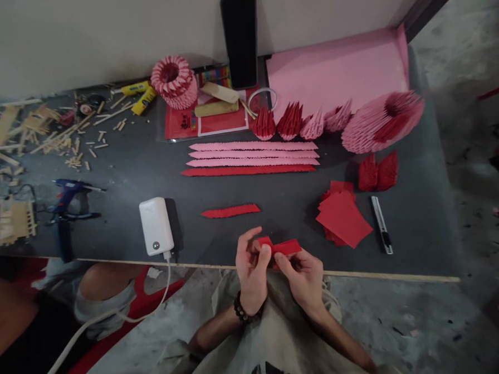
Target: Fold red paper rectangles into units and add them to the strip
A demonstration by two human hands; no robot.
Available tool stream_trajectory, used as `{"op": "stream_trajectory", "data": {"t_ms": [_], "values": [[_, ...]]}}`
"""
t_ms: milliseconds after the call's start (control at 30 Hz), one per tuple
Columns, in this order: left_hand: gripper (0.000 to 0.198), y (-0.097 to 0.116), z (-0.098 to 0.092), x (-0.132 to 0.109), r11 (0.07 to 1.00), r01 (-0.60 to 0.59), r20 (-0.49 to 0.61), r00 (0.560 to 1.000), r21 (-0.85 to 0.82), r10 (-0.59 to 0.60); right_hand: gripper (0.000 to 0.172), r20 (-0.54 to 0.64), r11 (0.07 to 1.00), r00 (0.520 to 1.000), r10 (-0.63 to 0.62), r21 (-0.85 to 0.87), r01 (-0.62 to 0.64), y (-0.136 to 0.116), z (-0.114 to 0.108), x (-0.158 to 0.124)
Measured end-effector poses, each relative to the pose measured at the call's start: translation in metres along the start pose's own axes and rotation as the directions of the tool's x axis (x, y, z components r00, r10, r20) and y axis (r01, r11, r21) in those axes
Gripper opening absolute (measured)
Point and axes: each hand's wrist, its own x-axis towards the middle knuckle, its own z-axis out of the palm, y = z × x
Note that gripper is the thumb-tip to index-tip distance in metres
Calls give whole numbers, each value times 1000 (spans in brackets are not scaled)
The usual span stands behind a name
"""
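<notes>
A person pinches a folded piece of red paper (289,246) between two hands at the near edge of a dark tabletop (122,233).

The bright, matte paper is narrow and crisp-edged, partly hidden by the fingers; the left hand (250,273), above a beaded bracelet (240,309), grips its left end with one finger raised, while the right hand (305,274) closes thumb and fingers on the other. Just beyond lies a short red zigzag-edged strip (230,211); to the right, a fanned stack of red sheets (345,218). At the far side, a red packet (180,122) bears dark print and yellow glue tubes (143,101) carry lettering, both too small to read; black lettering on the shirt (266,342) is cut off by the frame.
</notes>
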Motion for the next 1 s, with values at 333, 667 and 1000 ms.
{"op": "stream_trajectory", "data": {"t_ms": [333, 667, 1000], "values": [[42, 8, -11, 5, 980, 198, 133, 972, -15, -195, 19, 89, 992, 992, -92, -84, 99, 11, -22, 0], [45, 16, -19, 8, 963, 240, 342, 901, 120, -267, 32, 409, 842, 800, -440, -121, 525, 0, -58, 29], [37, 15, -16, 4, 958, 205, 255, 933, 200, -253, 7, 223, 981, 960, -172, -55, 189, -8, -41, 20]]}}
